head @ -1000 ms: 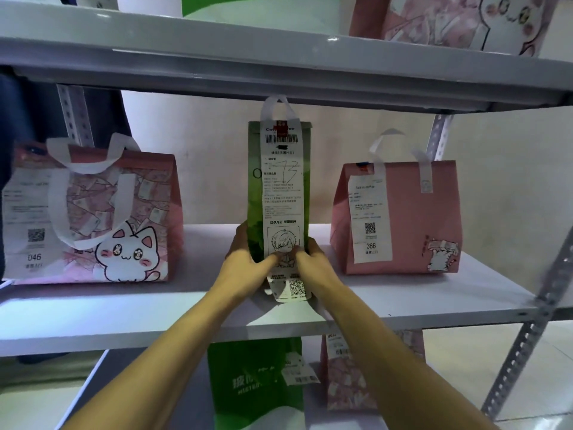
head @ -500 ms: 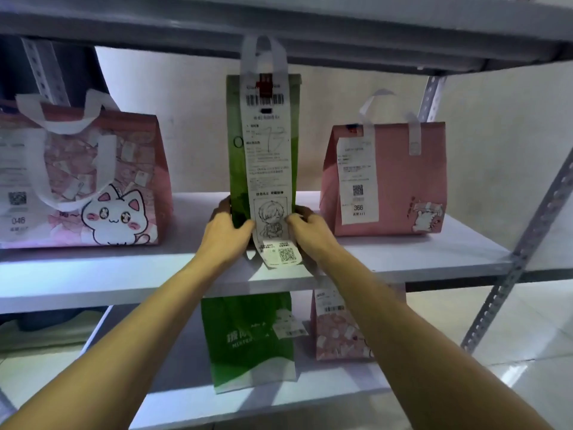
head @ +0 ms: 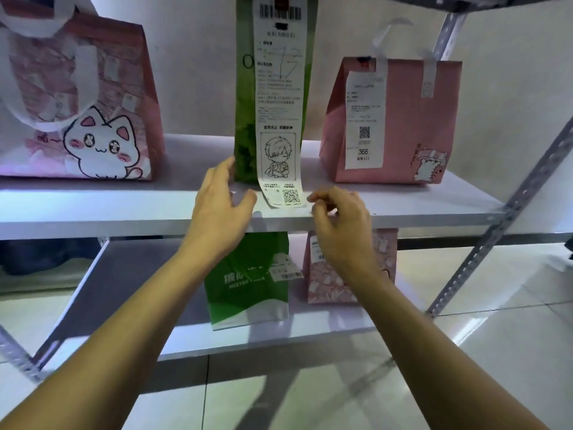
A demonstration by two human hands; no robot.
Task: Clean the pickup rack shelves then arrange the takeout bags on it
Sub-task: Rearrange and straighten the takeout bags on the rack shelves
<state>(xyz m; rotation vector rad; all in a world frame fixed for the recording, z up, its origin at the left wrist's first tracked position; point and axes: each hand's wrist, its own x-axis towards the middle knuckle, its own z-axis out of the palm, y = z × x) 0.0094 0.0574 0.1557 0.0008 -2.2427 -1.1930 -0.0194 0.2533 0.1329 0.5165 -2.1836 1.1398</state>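
Note:
A tall green takeout bag stands upright on the middle white shelf, with a long white receipt hanging down its front to the shelf edge. My left hand hovers just left of the bag's base, fingers apart, holding nothing. My right hand is in front of the shelf edge, right of the receipt's end, fingers loosely curled and empty. A pink cat bag stands at the left and a pink bag numbered 366 at the right.
On the lower shelf stand a green bag and a small pink bag. A perforated metal upright slants down the right side. Pale floor tiles lie below.
Both hands have let go of the green bag's base and drawn back toward me. The camera has tilted down, so the upper shelf has left view.

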